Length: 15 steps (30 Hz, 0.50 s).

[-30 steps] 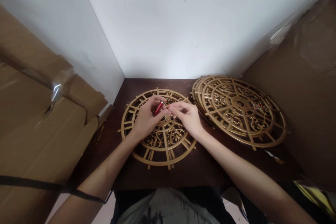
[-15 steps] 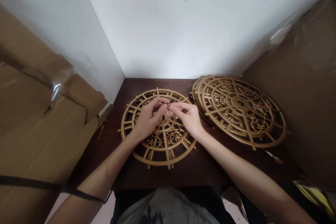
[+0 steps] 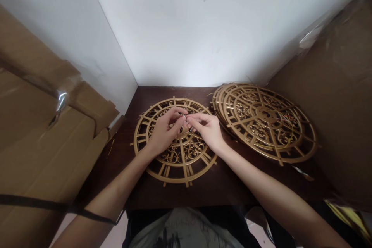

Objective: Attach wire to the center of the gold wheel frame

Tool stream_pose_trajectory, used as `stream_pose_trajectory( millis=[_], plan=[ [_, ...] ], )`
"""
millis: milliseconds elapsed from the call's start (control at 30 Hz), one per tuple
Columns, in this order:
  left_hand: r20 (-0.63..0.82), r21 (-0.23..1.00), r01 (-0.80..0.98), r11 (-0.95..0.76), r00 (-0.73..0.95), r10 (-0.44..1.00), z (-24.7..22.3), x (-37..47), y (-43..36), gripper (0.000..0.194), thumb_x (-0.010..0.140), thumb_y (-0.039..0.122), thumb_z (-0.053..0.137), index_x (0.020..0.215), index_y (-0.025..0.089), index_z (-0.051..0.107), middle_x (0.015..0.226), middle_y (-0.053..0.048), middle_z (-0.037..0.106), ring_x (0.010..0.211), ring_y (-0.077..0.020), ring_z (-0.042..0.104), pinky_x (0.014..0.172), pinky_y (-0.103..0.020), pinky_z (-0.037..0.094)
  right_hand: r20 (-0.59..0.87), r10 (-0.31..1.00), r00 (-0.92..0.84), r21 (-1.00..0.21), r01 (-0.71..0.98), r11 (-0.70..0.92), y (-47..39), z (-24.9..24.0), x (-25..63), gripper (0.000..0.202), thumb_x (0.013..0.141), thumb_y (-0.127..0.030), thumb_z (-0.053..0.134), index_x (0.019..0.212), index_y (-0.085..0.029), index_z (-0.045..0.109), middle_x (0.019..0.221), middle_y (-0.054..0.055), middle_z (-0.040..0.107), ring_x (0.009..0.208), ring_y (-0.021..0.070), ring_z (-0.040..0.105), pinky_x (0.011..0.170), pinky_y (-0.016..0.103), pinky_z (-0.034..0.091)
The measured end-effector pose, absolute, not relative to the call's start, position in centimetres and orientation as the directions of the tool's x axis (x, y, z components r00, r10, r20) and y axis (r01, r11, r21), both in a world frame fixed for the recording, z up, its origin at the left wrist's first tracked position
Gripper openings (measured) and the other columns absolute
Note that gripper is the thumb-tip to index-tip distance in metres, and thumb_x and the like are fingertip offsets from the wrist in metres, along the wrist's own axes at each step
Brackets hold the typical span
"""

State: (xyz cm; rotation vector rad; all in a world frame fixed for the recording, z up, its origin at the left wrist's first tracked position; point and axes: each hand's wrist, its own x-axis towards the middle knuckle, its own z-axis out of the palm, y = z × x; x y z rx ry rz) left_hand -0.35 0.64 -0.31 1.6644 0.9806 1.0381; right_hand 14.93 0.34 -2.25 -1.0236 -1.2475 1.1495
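Observation:
A round gold openwork frame [image 3: 186, 180], with scrollwork and Roman-numeral bars like a clock face, lies flat in front of me. Over its centre, my left hand [image 3: 165, 130] and my right hand [image 3: 209, 130] meet fingertip to fingertip. Both are closed in a pinch. Between them is something thin and small, perhaps wire, too fine to make out. A pale strand curves just below my fingers. The hub of the frame is partly hidden behind my hands.
More gold round frames [image 3: 266, 116] are stacked at the right, with thin coloured wires on top. A brush-like tool [image 3: 303, 173] lies near them on the dark brown table [image 3: 229, 190]. Cardboard stands at the left [image 3: 43, 143] and right; a white wall [image 3: 186, 27] rises behind.
My fingertips have shifted only slightly against each other over the frame's centre. The frames and everything else stay in place.

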Motion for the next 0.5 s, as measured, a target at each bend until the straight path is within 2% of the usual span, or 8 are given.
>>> stream_pose_trajectory(
  millis=[500],
  plan=[
    [0.22,0.937,0.191,-0.291,0.322,0.921,-0.24,-0.43,0.74,0.017,0.087,0.03,0.049,0.098,0.018,0.054,0.07,0.001,0.061,0.049,-0.005,0.046,0.048,-0.017,0.036,0.172,0.985,-0.023,-0.982,-0.087,0.169,0.26,-2.23,14.84,0.011,0.074,-0.028,0.068,0.074,-0.017,0.072,0.063,0.0,0.069,0.055,0.01,0.058,0.054,0.022,0.047]
  ],
)
